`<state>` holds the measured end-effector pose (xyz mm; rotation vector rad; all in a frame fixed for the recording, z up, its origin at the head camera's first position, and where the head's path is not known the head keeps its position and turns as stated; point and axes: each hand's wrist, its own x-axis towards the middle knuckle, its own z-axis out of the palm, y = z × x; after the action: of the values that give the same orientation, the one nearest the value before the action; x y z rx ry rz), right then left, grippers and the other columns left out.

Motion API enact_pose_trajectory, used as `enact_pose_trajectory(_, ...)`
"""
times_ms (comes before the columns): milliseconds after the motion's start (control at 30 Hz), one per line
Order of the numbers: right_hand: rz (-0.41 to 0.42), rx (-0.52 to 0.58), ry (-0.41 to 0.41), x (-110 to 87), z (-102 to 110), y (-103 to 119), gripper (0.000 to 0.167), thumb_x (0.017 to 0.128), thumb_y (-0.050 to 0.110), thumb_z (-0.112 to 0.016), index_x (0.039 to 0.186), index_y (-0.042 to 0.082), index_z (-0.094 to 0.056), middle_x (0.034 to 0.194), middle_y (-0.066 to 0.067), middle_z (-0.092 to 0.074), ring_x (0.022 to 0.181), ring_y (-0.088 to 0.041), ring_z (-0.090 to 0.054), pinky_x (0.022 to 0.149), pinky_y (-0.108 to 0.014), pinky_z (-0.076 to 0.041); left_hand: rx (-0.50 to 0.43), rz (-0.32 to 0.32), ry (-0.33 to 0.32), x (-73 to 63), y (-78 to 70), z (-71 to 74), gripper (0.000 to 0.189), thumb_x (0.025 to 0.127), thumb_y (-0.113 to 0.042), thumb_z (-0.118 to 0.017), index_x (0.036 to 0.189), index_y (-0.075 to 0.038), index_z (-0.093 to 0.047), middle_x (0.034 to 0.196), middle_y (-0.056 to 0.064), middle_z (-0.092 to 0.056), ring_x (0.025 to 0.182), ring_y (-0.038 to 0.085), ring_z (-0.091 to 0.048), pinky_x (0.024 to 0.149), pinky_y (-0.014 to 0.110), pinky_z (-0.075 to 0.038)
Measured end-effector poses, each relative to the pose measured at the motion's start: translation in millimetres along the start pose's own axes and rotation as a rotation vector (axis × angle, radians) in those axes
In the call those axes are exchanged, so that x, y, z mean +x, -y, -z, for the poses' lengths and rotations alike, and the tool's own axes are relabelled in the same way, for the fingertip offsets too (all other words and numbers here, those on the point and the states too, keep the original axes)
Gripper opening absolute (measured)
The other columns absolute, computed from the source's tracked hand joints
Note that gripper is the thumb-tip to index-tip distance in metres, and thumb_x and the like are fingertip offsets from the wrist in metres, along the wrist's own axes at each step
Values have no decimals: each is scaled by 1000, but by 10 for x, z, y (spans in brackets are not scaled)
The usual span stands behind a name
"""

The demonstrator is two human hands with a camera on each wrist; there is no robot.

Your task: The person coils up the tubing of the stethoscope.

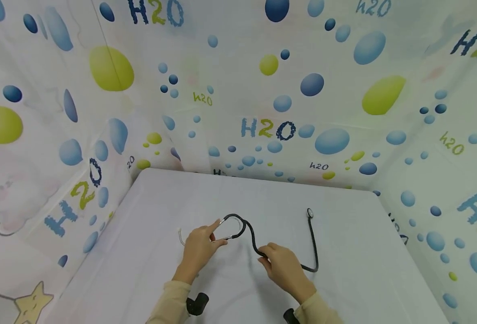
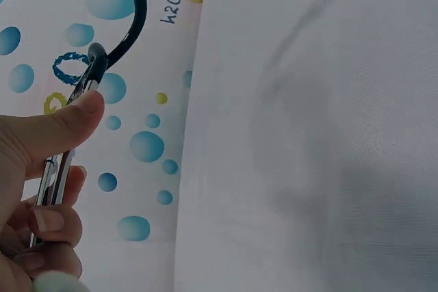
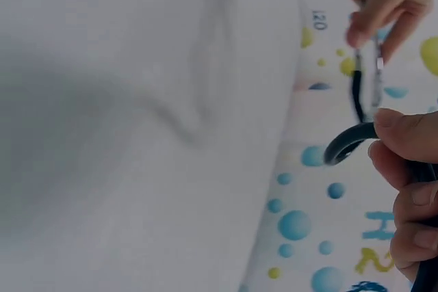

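Observation:
A stethoscope [image 1: 251, 227] with black tubing and metal ear tubes is held up over the white table. My left hand [image 1: 199, 245] grips the metal ear tubes near where they join the black yoke; in the left wrist view the thumb presses on the metal [image 2: 58, 176] and the fingers curl behind it. With curled fingers my right hand [image 1: 283, 267] holds the black tube partway along, also seen in the right wrist view [image 3: 414, 182]. Beyond the right hand, the tube bends back toward the far side, ending in the round chest piece [image 1: 309, 213].
The white table [image 1: 343, 234] spreads under both hands. Behind and beside it hang white sheets [image 1: 230, 58] printed with blue and green bubbles and lettering. Dark wrist devices [image 1: 198, 304] are strapped near the beige sleeves [image 1: 171, 303].

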<state>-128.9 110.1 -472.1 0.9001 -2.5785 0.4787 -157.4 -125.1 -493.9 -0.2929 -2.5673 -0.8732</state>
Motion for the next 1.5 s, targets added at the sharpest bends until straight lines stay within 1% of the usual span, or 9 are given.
enact_pose_trajectory(133,26,-14,-36,91,149,24,15,74,7,-78,85,5,-69,74,0,-62,58,-9,-56,52,-20,-44,29,-8,4,30,-31,-11,59,64,-23,-85,117,-4,-67,58,-5,-51,52,7,-38,47,20,-32)
enact_pose_trajectory(267,58,-5,15,143,248,51,10,78,9,-75,86,6,-70,75,1,-61,59,-7,-55,53,-18,-43,36,-14,25,44,-65,-28,59,65,-24,-85,117,-3,-67,57,-5,-50,51,7,-37,45,19,-31)
enact_pose_trajectory(433,142,33,73,261,296,125,8,81,12,-73,85,6,-70,75,2,-61,60,-6,-54,55,-18,-43,66,-53,100,53,-153,-42,60,66,-27,-84,118,-5,-66,56,-6,-48,50,5,-37,44,18,-32)
enact_pose_trajectory(667,195,300,261,507,259,129,9,85,5,-68,93,2,-70,86,-5,-70,74,-8,-64,67,-15,-48,68,-180,198,85,-312,-16,54,67,-26,-84,115,-7,-68,56,-6,-48,50,4,-37,45,17,-32)
enact_pose_trajectory(767,187,356,309,574,273,105,10,86,5,-66,95,2,-69,87,-5,-69,74,-7,-64,67,-15,-48,83,-213,227,96,-353,-4,53,66,-25,-85,113,-7,-69,57,-5,-49,49,3,-37,44,17,-32)
enact_pose_trajectory(1000,94,435,356,627,367,-13,7,87,4,-65,93,2,-68,85,-5,-69,74,-7,-64,67,-18,-50,103,-157,261,121,-363,29,55,66,-30,-84,116,-9,-69,56,-6,-45,48,4,-35,44,18,-31)
enact_pose_trajectory(1167,54,434,441,602,435,-60,5,87,3,-65,88,3,-69,81,-2,-69,68,-4,-60,62,-19,-48,74,-128,258,108,-327,5,56,67,-28,-83,117,-8,-67,57,-6,-47,50,4,-38,45,18,-32)
enact_pose_trajectory(1300,41,425,491,571,490,-83,4,86,2,-66,86,4,-70,80,1,-68,67,-1,-58,60,-19,-47,97,-99,246,99,-288,-12,56,65,-27,-84,116,-8,-68,58,-6,-49,52,6,-41,46,19,-34)
enact_pose_trajectory(1500,84,455,424,617,561,-103,6,87,3,-65,90,3,-70,83,-2,-69,69,-5,-61,62,-18,-48,109,-106,271,84,-285,-27,55,64,-25,-85,114,-9,-69,57,-6,-48,52,7,-41,46,20,-34)
